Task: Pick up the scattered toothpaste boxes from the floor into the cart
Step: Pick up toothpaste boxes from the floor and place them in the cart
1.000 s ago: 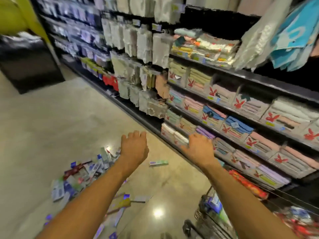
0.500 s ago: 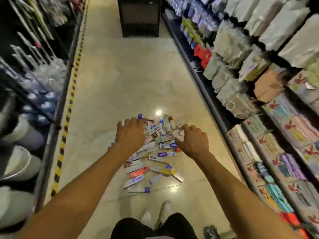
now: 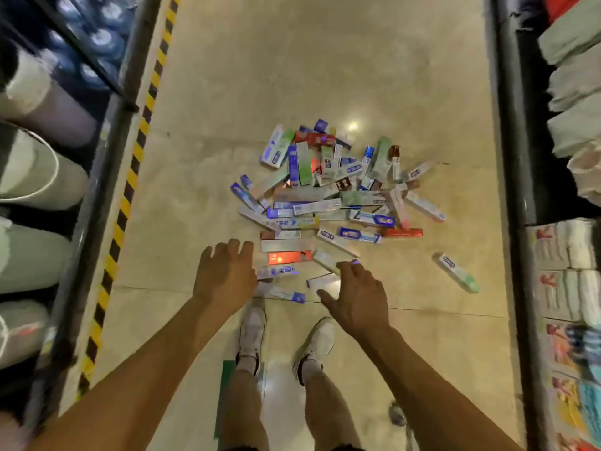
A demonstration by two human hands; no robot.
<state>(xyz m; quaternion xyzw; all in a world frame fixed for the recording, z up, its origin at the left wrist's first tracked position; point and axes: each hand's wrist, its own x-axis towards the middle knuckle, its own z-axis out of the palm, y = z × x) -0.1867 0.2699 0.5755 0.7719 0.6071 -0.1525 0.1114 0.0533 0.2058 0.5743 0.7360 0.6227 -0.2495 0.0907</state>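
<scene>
Toothpaste boxes (image 3: 328, 193), many, lay in a loose heap on the tan floor (image 3: 292, 76) mid-aisle, ahead of two white shoes (image 3: 252, 333); one stray box (image 3: 458, 276) lay apart to the right, near the towel shelving (image 3: 566, 255). Left hand (image 3: 224, 275) and right hand (image 3: 354, 297) both reached over the heap's near edge, fingers loosely spread, each holding nothing. Yellow-black striped tape (image 3: 130, 187) ran along the left shelf base.

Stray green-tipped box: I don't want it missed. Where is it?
Head view: the stray box lies alone on the floor, right of the pile and of the right hand, near the right shelf base.
</scene>
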